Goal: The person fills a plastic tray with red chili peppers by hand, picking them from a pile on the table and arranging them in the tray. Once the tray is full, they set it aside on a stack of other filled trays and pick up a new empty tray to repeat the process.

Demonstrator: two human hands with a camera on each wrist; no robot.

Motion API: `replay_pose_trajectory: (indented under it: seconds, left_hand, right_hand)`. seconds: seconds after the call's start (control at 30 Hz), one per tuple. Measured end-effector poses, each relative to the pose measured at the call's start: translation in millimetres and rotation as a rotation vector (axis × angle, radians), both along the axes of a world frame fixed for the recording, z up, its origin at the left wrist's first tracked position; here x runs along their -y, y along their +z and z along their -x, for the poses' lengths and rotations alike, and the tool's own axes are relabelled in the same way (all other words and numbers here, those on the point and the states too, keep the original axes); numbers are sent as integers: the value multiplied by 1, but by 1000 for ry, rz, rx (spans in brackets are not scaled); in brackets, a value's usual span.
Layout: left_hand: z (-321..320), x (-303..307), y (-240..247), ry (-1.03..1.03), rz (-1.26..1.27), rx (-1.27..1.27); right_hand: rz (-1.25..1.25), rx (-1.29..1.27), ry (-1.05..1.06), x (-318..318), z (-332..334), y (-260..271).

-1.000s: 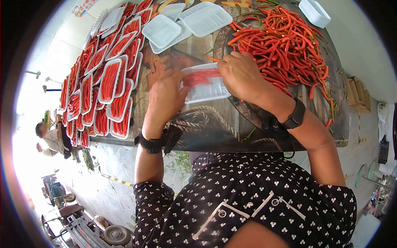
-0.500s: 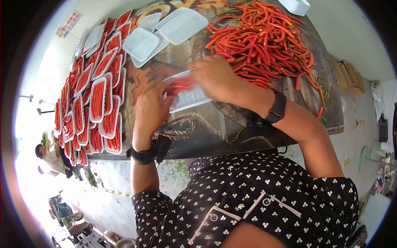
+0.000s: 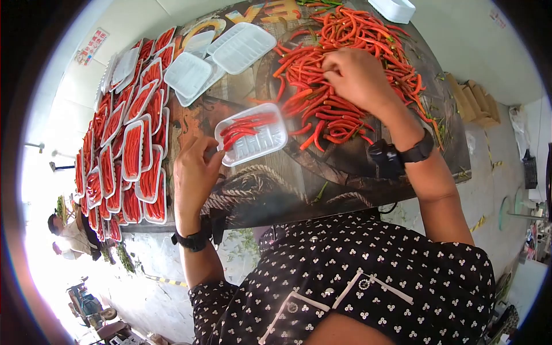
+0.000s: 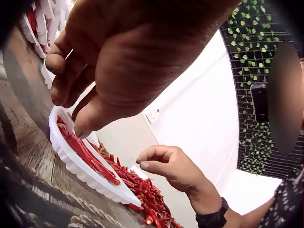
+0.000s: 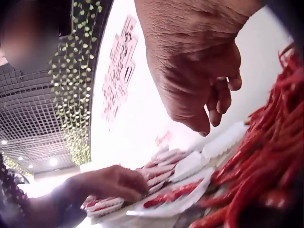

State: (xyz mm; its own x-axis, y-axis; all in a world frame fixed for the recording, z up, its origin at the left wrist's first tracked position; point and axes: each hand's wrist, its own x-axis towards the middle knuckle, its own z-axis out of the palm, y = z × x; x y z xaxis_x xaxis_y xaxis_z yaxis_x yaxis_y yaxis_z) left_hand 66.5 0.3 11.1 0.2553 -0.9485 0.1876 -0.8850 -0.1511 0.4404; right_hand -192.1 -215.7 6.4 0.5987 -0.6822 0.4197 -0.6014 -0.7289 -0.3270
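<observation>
A: Head view?
B: Bright; left edge blown white, corners black, fisheye bowing.
A: Left wrist?
B: Left hand shadowed, wall behind overexposed.
A: Right wrist?
B: Low-left glare, overall haze; nearest chilies soft.

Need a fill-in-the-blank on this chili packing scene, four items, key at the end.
1. The person's ____ hand is over the loose chili pile.
2. The left hand is at the edge of the partly filled tray, whose colour is ____.
3. In the head view, the filled trays lie toward the ____ side of the table.
4. In that view, the partly filled tray sits ____ the filled trays and the loose chili pile.

Missing words: right; white; left; between.
</observation>
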Motion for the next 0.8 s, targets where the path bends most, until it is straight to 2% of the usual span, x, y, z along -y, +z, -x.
replay_pose_trajectory:
  seconds: [0.03, 0.1, 0.23, 0.43, 0.53, 0.6, 0.7, 0.8]
  left_hand:
    - [2, -2, 2, 20, -16, 9]
    - [9, -3, 2, 2, 20, -12]
    - [25, 2, 2, -55, 14, -85]
    - [47, 8, 2, -164, 9, -95]
    - [55, 8, 3, -174, -10, -105]
    - [57, 8, 4, -175, -2, -120]
    - [60, 12, 3, -189, -1, -125]
    - [59, 12, 4, -211, 48, -93]
  right_hand:
    - [2, -1, 0, 4, 10, -1]
    - [-110, -171, -168, 8, 24, -4]
    - [-62, -173, -199, -1, 24, -13]
    - [-52, -167, -146, -1, 28, -17]
    - [-183, -127, -88, 0, 33, -14]
    - [-425, 148, 1, -5, 36, -6]
    - [-443, 270, 70, -12, 32, 2]
    - [-375, 130, 148, -33, 19, 15]
